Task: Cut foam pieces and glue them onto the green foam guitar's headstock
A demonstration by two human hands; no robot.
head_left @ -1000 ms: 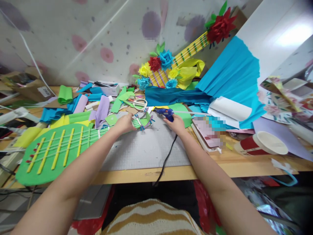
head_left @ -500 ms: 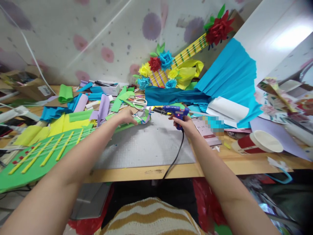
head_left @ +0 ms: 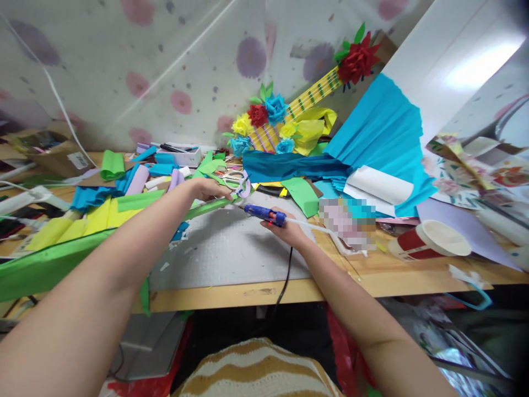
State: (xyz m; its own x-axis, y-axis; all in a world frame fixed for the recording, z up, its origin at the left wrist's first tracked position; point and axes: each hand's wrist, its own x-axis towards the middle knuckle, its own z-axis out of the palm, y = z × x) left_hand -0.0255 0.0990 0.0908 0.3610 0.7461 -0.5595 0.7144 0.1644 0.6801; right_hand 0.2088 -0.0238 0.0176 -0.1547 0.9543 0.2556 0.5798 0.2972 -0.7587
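My left hand (head_left: 205,189) is closed around the head end of a green paper guitar (head_left: 53,258), which is tilted so that its edge faces me. The guitar's body lies to the left, partly behind my left forearm. A curled purple strip (head_left: 245,186) shows at the tip, just beyond my fingers. In my right hand (head_left: 291,231) is a blue hot glue gun (head_left: 263,214) with a small red light on. Its nozzle points left, close to the guitar's head; whether they touch I cannot tell. A clear glue stick (head_left: 306,224) sticks out of the gun's back.
A grey cutting mat (head_left: 231,253) covers the table's middle. Behind it stands a yellow paper guitar (head_left: 314,98) with paper flowers. Scissors (head_left: 233,177) and crepe paper rolls lie at the back left. A paper cup (head_left: 430,240) stands right. The gun's black cord (head_left: 285,284) hangs over the front edge.
The glue gun has moved left and down, its nozzle now near the guitar's head. The green guitar has turned from showing its stringed front to showing its edge.
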